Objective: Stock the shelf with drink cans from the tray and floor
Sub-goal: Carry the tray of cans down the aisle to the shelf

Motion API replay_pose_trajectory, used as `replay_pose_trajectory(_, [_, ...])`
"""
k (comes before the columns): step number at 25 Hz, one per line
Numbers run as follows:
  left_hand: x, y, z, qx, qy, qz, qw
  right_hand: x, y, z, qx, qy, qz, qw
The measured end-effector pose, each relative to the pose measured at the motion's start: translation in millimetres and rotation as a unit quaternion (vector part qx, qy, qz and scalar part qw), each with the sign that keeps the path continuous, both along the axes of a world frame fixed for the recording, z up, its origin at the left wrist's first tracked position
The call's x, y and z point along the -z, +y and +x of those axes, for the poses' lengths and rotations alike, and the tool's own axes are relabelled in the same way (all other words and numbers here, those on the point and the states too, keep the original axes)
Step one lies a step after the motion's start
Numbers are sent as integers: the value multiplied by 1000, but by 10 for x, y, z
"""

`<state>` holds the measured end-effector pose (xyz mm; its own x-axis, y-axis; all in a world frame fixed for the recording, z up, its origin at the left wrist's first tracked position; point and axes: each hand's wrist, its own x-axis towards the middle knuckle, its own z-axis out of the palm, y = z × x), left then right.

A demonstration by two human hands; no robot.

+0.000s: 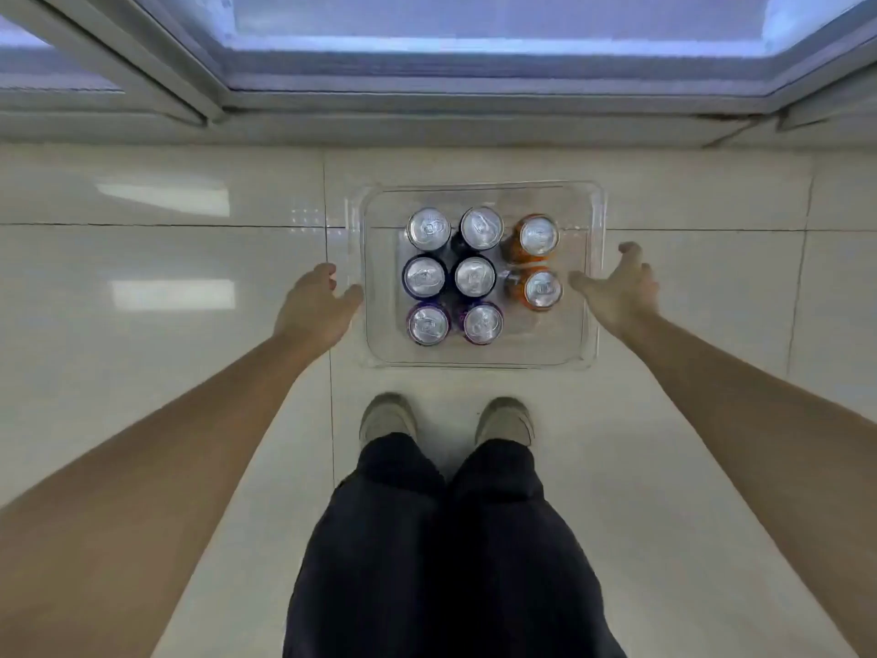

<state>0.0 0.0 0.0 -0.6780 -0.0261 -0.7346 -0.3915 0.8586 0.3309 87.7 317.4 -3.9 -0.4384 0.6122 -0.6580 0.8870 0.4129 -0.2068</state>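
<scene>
A clear plastic tray point(479, 356) rests on the tiled floor just in front of my feet. Several upright drink cans stand in it: dark and purple cans point(428, 276) in two columns on the left, and two orange cans point(537, 236) on the right. My left hand point(317, 300) is spread open at the tray's left wall, fingers close to or touching it. On the opposite side my right hand point(621, 289) is open too, its thumb over the right wall near the lower orange can point(542, 289). Neither hand holds a can.
The open cooler with its lit shelf point(493, 45) and grey door frame fills the top of the view. A door edge point(156, 83) angles in at upper left. My shoes point(387, 417) and dark trousers stand right behind the tray on glossy white tiles.
</scene>
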Motion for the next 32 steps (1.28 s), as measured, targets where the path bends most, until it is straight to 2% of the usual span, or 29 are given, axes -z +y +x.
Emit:
replay_pose_trajectory(3, [571, 83, 59, -13, 13, -7, 1000, 483, -43, 37, -14, 24, 72, 997])
replay_pose_trajectory(7, [1037, 141, 221, -60, 166, -10, 984, 818, -27, 198, -1, 125, 90, 988])
replay_pose_trajectory(9, [1114, 97, 239, -61, 205, -3, 977, 830, 6, 231, -17, 152, 102, 983])
replay_pose_trajectory(12, [1126, 48, 181, -50, 225, 58, 971, 819, 86, 265, -32, 192, 88, 977])
replay_pose_trajectory(18, [872, -60, 221, -59, 281, 78, 955, 574, 24, 155, -24, 215, 92, 972])
replay_pose_trajectory(21, [394, -225, 263, -94, 294, 74, 948, 46, -89, 58, -52, 220, 91, 970])
replay_pose_trajectory(24, [-348, -449, 376, -129, 299, 62, 944, -685, -243, -49, -105, 212, 85, 968])
replay_pose_trajectory(32, [-2967, -1096, 925, -286, 276, 10, 918, -3198, -891, -332, -245, 224, 10, 943])
